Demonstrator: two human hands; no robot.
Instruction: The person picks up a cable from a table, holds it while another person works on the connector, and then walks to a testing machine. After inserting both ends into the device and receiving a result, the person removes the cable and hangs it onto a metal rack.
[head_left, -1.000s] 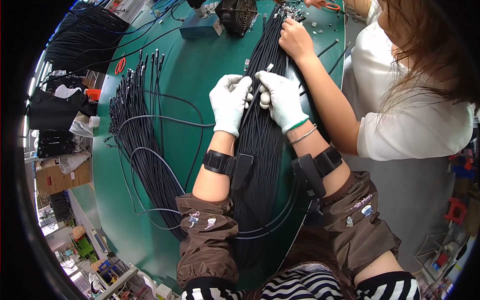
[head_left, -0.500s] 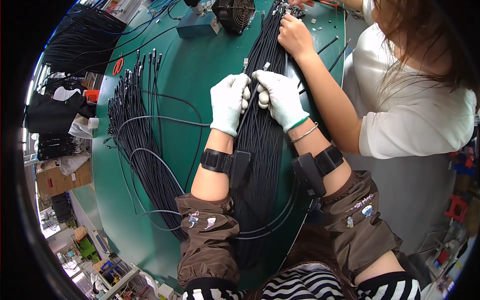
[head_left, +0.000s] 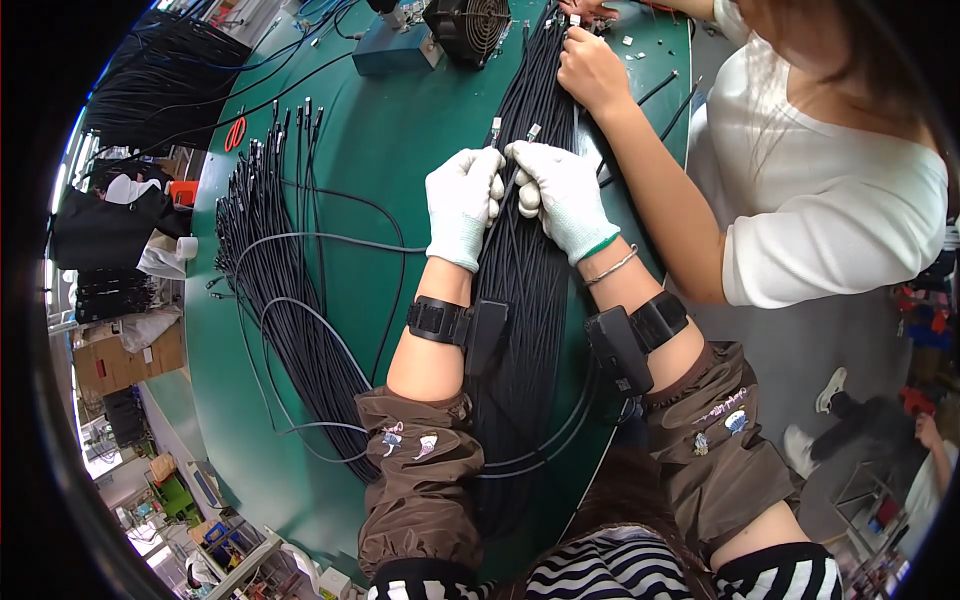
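Both my hands wear white gloves and hover over a long bundle of black cables (head_left: 525, 340) on the green table. My left hand (head_left: 463, 205) is closed in a pinch on one cable, whose light plug (head_left: 496, 126) sticks up past the fingertips. Beside it, nearly touching, my right hand (head_left: 562, 200) pinches a second cable with a similar plug (head_left: 534, 132) pointing up. The fingers hide where each cable is gripped. At the bundle's far end, a co-worker's bare hand (head_left: 592, 75) works among the cable ends.
A second black cable bundle (head_left: 290, 300) lies to the left, loose grey cables looping from it. Orange-handled scissors (head_left: 235, 133) rest near the left edge. A blue box (head_left: 397, 50) and a black fan (head_left: 467, 28) stand at the back. The co-worker (head_left: 820, 200) sits close on the right.
My left hand has shifted slightly right, toward my right hand, which stays nearly still. The co-worker's head and body have moved a little. Another person's legs and arm now show at the lower right.
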